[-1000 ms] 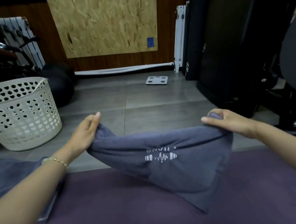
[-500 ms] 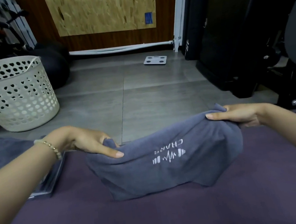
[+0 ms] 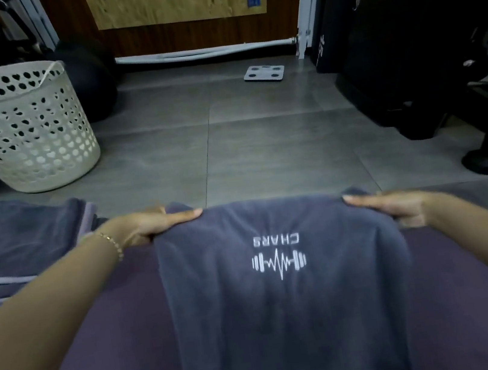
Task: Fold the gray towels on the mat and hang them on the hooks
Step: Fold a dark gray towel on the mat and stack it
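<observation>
**Here, a Gray Towel Lay Spread on the Mat**

Plainly, the gray towel (image 3: pixel 288 320) lay flat down the middle of the purple mat (image 3: pixel 105 364), and its far edge reached the mat's far end by the tiled floor (image 3: pixel 263 150). Its white dumbbell logo (image 3: pixel 278 259) faced up, with the lettering upside down to the wearer. The left hand (image 3: pixel 154 226) held the far left corner and the right hand (image 3: pixel 398 206) the far right one. On each, the fingers stretched across the top of the cloth and a tip of the corner poked out behind them. The thumbs were hidden, and motion blur softened both grips. A beaded bracelet (image 3: pixel 112 244) sat on the left wrist.

Another gray towel (image 3: pixel 22 237) lay at the mat's left edge, just beside the left forearm. A cream perforated basket (image 3: pixel 22 129) stood on the floor beyond it. A small white scale (image 3: pixel 264 72) rested near the back wall, and black gym equipment (image 3: pixel 421 47) filled the right side.
</observation>
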### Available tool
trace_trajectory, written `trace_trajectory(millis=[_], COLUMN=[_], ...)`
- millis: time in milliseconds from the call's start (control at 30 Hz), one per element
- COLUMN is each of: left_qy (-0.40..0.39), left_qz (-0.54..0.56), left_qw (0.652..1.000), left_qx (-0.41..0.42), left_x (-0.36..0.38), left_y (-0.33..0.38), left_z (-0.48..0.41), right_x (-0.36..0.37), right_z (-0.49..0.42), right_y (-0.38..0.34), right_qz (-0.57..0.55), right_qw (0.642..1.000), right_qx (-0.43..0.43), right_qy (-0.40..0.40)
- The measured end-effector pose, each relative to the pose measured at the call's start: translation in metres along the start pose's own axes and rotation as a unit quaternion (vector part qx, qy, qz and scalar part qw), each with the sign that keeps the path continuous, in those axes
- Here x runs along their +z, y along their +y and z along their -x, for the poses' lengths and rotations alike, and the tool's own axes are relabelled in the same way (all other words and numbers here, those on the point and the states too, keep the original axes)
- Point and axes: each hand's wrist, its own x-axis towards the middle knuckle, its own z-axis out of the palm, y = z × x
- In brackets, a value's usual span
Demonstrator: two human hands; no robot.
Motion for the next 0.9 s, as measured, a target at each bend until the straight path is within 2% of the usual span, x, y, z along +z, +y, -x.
trace_trajectory(millis=[67, 167, 333, 467, 533, 567, 633, 700, 800, 900], left_qy=[0.057, 0.132, 0.234, 0.285, 0.32, 0.335, 0.33, 0.297, 0.274, 0.204], left_qz=[0.058, 0.119, 0.228, 0.245, 0.227, 0.187, 0.095, 0.048, -0.002, -0.023], left_qw=[0.997, 0.983, 0.941, 0.921, 0.917, 0.923, 0.936, 0.947, 0.959, 0.977], left_qx=[0.011, 0.043, 0.092, 0.107, 0.075, 0.034, -0.069, -0.116, -0.073, -0.056], left_x=[0.011, 0.023, 0.032, 0.027, 0.029, 0.033, 0.044, 0.057, 0.068, 0.082], left_y=[-0.028, -0.059, -0.066, -0.062, -0.071, -0.084, -0.126, -0.167, -0.192, -0.195], left_z=[-0.027, -0.066, -0.125, -0.176, -0.193, -0.198, -0.204, -0.196, -0.184, -0.174], right_x=[0.004, 0.0, -0.014, -0.026, -0.029, -0.027, -0.021, -0.015, -0.016, -0.016], right_z=[-0.02, -0.048, -0.091, -0.146, -0.169, -0.175, -0.179, -0.173, -0.162, -0.153], right_y=[0.026, 0.053, 0.058, 0.056, 0.066, 0.077, 0.112, 0.149, 0.182, 0.196], right_qz=[0.032, -0.028, -0.14, -0.167, -0.155, -0.135, -0.079, -0.043, -0.066, -0.079], right_qw=[0.997, 0.985, 0.962, 0.935, 0.92, 0.918, 0.927, 0.938, 0.935, 0.94], right_qx=[0.01, -0.024, -0.068, -0.089, -0.098, -0.088, -0.051, -0.012, 0.004, 0.014], right_qy=[0.072, 0.171, 0.225, 0.301, 0.347, 0.361, 0.363, 0.344, 0.348, 0.332])
